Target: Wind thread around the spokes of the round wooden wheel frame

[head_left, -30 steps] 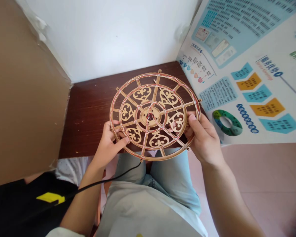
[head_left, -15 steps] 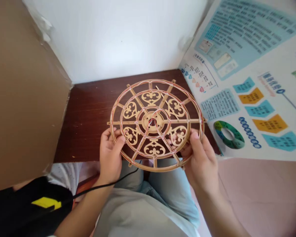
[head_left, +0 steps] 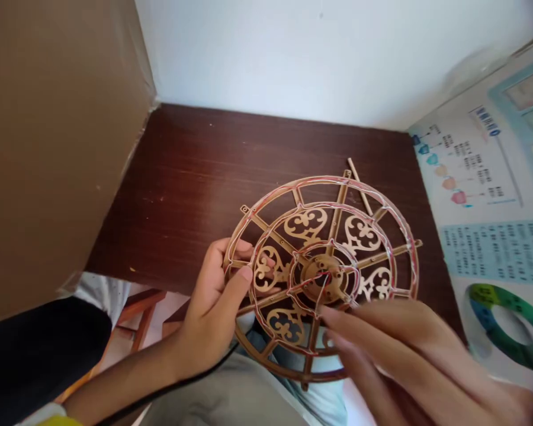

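Fretwork wooden wheel (head_left: 335, 231) sits clamped at its rim by the left hand (head_left: 213, 316), steadied for the open right hand (head_left: 408, 355) reaching toward the hub (head_left: 324, 278).

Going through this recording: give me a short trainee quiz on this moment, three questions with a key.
1. Multiple choice: what does the left hand hold? A) a wooden fretwork wheel; B) a cardboard panel; C) a wall poster.
2. True or false: a loose wooden stick lies on the dark wooden table.
3. Short answer: what two colours are the strands running along the wheel's rings?

Key: 1. A; 2. True; 3. Red and white.
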A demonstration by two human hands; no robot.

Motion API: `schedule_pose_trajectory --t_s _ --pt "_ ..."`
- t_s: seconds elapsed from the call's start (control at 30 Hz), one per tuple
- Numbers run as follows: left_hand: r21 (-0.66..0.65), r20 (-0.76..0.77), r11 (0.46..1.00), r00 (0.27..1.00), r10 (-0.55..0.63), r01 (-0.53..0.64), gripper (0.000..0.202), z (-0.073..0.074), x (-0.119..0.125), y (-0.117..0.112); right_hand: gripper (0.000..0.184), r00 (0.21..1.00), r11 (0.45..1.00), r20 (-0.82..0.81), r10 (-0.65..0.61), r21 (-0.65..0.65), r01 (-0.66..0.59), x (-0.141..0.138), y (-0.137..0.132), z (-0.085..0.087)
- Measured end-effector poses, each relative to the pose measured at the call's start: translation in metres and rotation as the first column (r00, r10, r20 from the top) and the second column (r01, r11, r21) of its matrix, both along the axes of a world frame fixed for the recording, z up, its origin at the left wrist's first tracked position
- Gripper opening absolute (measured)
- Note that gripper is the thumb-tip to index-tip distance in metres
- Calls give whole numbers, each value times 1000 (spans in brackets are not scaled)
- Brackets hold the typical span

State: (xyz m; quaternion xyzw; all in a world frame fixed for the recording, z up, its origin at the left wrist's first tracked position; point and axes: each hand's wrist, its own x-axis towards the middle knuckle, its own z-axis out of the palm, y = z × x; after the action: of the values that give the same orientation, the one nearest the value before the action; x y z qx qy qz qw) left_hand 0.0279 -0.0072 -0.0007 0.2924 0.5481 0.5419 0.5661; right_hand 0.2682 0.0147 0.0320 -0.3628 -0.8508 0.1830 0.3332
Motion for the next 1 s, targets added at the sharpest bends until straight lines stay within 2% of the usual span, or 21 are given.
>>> schedule_pose_trajectory --t_s 0.07,0.13,0.2,0.47,0.7,1.0 --pt "7 7 1000 1000 -19 18 15 1 -1 2 29 987 988 72 146 44 -149 -28 21 4" --pt "7 -15 1000 1000 -26 26 12 0 -3 3 27 966 971 141 218 66 -229 -50 39 3" --pt "-2 -37 999 999 -40 39 10 -1 -6 4 30 951 960 196 238 99 -261 -60 50 -1" --pt "-42 -56 998 997 -49 47 10 -1 -8 10 25 928 933 182 324 99 -345 -54 61 -10" --pt "-62 -86 997 995 -55 50 10 1 -7 8 24 933 938 100 345 7 -348 -52 61 -14" --pt "-20 -177 999 983 -46 43 9 3 -5 10 22 938 940 71 340 5 -341 -51 59 -17"
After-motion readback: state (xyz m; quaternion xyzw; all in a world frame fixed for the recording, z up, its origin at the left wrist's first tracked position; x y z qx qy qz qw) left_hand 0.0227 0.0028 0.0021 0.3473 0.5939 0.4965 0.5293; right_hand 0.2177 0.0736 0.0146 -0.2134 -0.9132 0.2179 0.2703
